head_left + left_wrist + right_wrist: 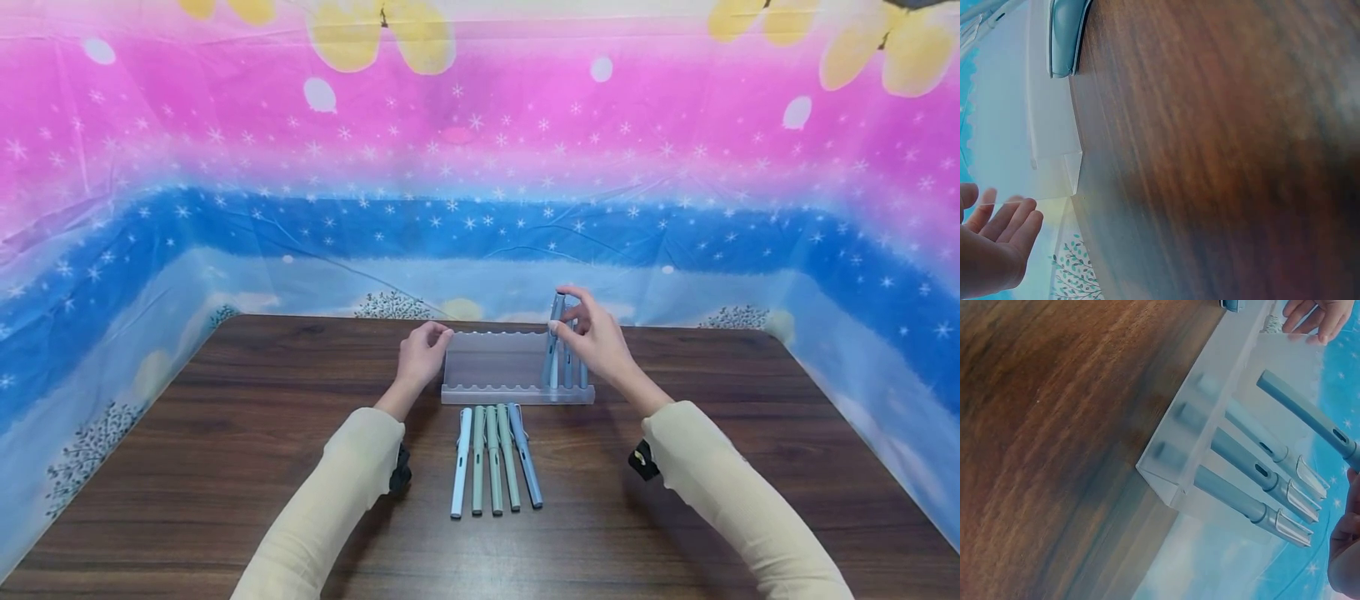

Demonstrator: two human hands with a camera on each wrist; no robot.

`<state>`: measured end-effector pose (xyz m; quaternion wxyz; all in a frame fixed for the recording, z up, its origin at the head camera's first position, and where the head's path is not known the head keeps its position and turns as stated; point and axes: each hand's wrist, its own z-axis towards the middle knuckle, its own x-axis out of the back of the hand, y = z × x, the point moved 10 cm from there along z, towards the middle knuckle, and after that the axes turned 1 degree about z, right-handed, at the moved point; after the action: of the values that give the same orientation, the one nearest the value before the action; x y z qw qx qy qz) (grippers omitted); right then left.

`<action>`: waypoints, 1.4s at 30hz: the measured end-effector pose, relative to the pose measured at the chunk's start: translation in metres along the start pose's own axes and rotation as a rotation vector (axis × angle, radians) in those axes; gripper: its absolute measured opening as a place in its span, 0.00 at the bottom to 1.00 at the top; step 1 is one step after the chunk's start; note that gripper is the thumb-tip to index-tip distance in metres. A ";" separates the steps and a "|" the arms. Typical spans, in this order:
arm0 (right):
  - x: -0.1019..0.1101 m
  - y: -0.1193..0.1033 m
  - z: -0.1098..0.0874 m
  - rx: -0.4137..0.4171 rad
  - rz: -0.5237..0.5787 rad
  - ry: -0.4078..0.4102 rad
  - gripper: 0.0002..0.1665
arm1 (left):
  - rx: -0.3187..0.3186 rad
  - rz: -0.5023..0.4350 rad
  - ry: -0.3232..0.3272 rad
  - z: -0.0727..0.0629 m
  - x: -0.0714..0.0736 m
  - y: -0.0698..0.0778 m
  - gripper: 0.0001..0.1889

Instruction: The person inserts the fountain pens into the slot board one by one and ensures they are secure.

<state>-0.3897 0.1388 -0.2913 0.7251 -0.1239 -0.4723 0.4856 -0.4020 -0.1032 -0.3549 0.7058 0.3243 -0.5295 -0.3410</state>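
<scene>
A blue pen [1302,411] is being pinched by the right grip [596,333] over the rack [495,358], whose left end is being held by the left grip's [422,357] curled fingers. Standing pens [1242,459] are being risked: by a slanted descent, they could be knocked askew.

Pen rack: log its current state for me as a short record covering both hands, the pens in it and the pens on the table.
rack: clear plastic, scalloped edges, on the table
racked pens: three, at its right end
right hand: holds another pen, lower end short of the front tray
left hand: fingers at the rack's left end; grip unclear
table pens: five, in front of the rack; one light blue pen, three green pens, one dark blue pen
</scene>
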 end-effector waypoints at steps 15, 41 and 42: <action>-0.011 0.002 -0.007 0.047 -0.019 0.031 0.28 | -0.024 0.008 0.010 0.000 0.001 0.002 0.13; -0.028 0.011 -0.006 0.047 -0.064 -0.059 0.28 | -0.014 0.001 -0.001 0.001 0.000 0.000 0.13; -0.027 0.010 -0.006 0.058 -0.086 -0.055 0.29 | -0.014 0.000 -0.001 0.001 0.000 0.000 0.13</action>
<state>-0.3931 0.1232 -0.3162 0.7352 -0.0692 -0.4828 0.4707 -0.4032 -0.1033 -0.3549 0.7077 0.3192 -0.5275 -0.3452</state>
